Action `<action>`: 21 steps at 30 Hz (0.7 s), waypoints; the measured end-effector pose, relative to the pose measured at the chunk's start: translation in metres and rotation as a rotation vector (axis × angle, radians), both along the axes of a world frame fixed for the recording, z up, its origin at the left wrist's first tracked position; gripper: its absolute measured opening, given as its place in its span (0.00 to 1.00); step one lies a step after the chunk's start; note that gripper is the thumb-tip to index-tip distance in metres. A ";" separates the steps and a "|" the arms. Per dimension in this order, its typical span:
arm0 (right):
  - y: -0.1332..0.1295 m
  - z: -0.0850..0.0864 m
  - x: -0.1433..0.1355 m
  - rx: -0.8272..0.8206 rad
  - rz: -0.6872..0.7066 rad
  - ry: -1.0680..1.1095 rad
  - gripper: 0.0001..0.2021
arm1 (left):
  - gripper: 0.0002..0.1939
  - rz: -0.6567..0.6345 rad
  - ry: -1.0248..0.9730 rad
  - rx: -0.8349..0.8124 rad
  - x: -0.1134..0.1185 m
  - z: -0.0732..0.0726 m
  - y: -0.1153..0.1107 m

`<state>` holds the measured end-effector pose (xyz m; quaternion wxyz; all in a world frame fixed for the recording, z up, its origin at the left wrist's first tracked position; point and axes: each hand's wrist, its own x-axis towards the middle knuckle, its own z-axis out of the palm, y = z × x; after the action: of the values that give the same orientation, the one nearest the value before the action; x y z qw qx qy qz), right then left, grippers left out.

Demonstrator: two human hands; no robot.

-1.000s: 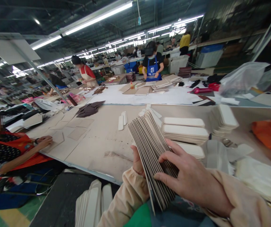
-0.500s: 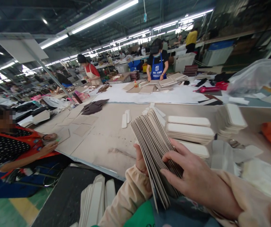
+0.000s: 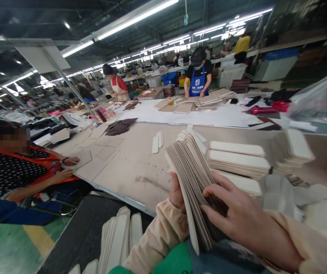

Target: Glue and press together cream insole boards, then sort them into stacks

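A thick bundle of long, narrow pieces with rounded ends (image 3: 193,179) stands tilted in front of me, their edges fanned. My left hand (image 3: 178,194) grips it from the left and below, most of its fingers hidden behind the bundle. Against the right side lies my right hand (image 3: 232,209), its fingers slightly apart and pressed on the piece edges. The leftmost piece shows its pale face. Right of the bundle, a stack of similar white strips (image 3: 239,160) rests on the worktable (image 3: 129,171).
More strips (image 3: 116,239) lie on a black surface (image 3: 74,232) at lower left. Another stack (image 3: 297,148) stands at right, near metal rings (image 3: 298,180). A person in an orange apron (image 3: 47,167) sits at left. Dark sheets (image 3: 120,126) lie farther back.
The view has shifted, so the surroundings appear farther right. At the bundle's left side, a piece has turned to show more of its pale face. Both hands keep their hold.
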<state>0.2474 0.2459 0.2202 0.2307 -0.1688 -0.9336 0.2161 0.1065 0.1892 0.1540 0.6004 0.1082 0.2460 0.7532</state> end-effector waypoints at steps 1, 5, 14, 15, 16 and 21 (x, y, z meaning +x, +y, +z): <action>0.004 -0.006 -0.002 -0.020 0.005 -0.015 0.04 | 0.49 -0.028 -0.022 0.056 -0.003 -0.004 0.001; 0.023 -0.046 -0.013 -0.278 0.046 -0.148 0.10 | 0.42 -0.099 -0.063 0.017 -0.020 -0.041 0.007; 0.050 -0.195 -0.002 -0.767 -0.060 -0.408 0.29 | 0.33 0.082 0.039 -0.572 -0.096 -0.139 -0.048; 0.053 -0.212 0.006 -0.746 -0.093 -0.444 0.28 | 0.33 0.096 0.064 -0.613 -0.109 -0.144 -0.058; 0.056 -0.228 0.015 -0.735 -0.118 -0.464 0.27 | 0.33 0.111 0.095 -0.652 -0.122 -0.148 -0.067; 0.064 -0.297 0.055 -0.741 -0.252 -0.567 0.26 | 0.31 0.115 0.220 -0.760 -0.175 -0.160 -0.082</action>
<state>0.3027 0.3102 -0.0772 -0.0842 -0.4036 -0.7921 0.4501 -0.0680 0.1074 -0.0059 0.5246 -0.0554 0.5756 0.6248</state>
